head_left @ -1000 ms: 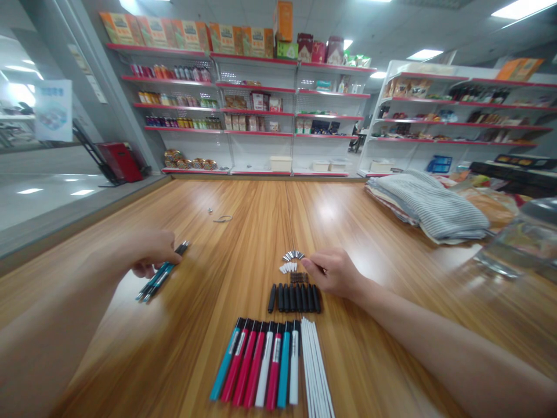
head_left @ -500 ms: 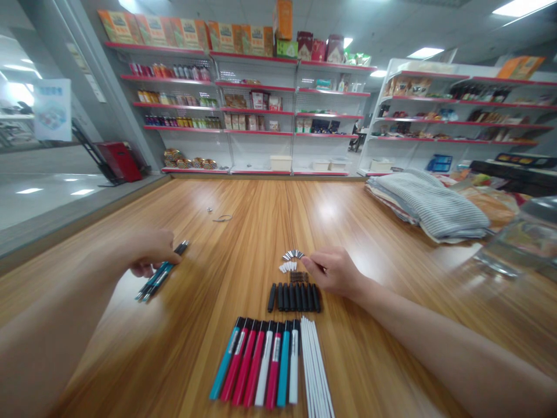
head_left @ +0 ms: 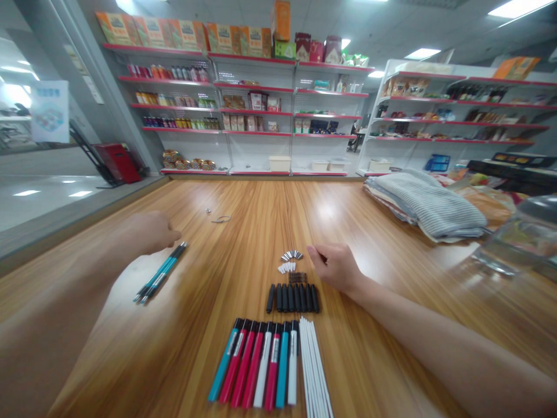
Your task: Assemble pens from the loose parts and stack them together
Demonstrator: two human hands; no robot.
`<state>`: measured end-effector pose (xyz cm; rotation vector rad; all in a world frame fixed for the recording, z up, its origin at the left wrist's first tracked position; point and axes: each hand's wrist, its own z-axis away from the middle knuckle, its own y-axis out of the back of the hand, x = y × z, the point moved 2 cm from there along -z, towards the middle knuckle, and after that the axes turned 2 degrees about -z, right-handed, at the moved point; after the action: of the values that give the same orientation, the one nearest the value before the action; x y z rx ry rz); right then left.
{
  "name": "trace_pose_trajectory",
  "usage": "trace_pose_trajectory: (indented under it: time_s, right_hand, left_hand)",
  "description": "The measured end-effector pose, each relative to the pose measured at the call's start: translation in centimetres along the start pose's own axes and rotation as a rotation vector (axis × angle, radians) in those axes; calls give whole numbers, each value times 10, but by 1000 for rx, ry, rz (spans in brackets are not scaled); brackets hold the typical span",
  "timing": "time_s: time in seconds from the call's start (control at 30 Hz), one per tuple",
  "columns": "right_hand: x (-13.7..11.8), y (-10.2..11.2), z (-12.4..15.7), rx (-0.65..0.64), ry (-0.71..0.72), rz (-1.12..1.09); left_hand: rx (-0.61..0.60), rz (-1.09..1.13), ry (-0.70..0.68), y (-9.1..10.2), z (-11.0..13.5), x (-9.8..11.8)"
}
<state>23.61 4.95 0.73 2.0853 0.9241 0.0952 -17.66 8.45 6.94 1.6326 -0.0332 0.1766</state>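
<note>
My left hand hovers just beyond two assembled pens, apart from them. Its fingers are curled, and I see nothing in them. The pens, teal and black with silvery tips, lie side by side, slanted on the wood. My right hand rests as a loose fist on the table, with no object showing in it. Close by its left side are small silver pen tips in an arc, short white pieces, springs and a row of black grips.
Nearer me lie pen barrels in teal, pink and white, beside thin white refills. Folded striped cloth and a clear container stand at right. A small loop lies further back. Stocked shelves stand behind the table.
My left hand has let go of the pens and moved up and slightly away from them. My right hand has shifted slightly right, away from the silver tips.
</note>
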Motion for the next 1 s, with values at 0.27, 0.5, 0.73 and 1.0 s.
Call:
trace_pose_trajectory:
  time_s: [0.27, 0.5, 0.73, 1.0]
  right_hand:
    - [-2, -2, -2, -39, -19, 37]
    - [-4, -1, 0, -72, -6, 31]
    - [-4, -4, 0, -148, -20, 26]
    - [-4, -6, 0, -272, -66, -119]
  left_hand:
    - [106, 39, -503, -12, 51, 116]
    - [-28, 332, -759, -70, 77, 156]
    - [-80, 460, -892, -81, 83, 157]
    - [-80, 482, -913, -80, 87, 160]
